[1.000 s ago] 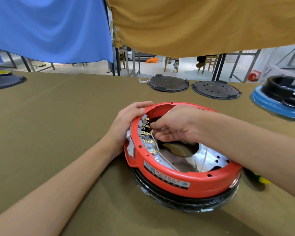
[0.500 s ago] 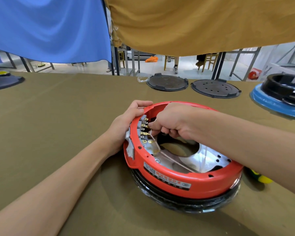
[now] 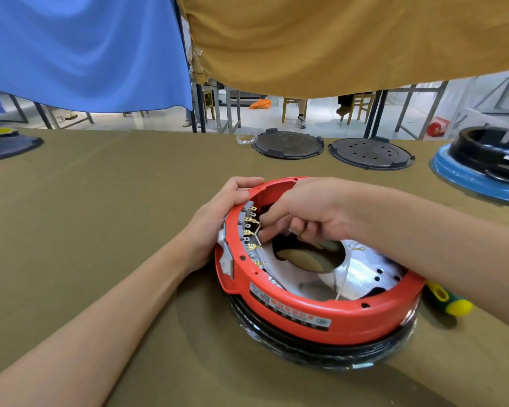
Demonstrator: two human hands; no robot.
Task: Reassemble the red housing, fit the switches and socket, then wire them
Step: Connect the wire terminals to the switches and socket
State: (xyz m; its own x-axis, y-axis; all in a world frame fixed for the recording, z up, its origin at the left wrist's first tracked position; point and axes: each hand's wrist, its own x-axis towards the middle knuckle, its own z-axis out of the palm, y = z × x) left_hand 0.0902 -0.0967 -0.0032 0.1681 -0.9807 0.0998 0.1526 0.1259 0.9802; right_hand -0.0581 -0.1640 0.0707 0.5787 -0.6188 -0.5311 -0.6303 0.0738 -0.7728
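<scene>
The red housing (image 3: 321, 315) is a round open ring sitting on a black base on the olive-covered table (image 3: 86, 215), with a printed label on its near wall. At its left edge the left hand (image 3: 218, 218) grips the rim, fingers curled over the top beside grey switches (image 3: 226, 254). Inside, brass terminals (image 3: 252, 233) line the wall above a shiny metal plate (image 3: 362, 277). The right hand (image 3: 309, 212) pinches a thin white wire (image 3: 259, 230) at the terminals. A green-and-yellow screwdriver handle (image 3: 450, 301) lies just right.
</scene>
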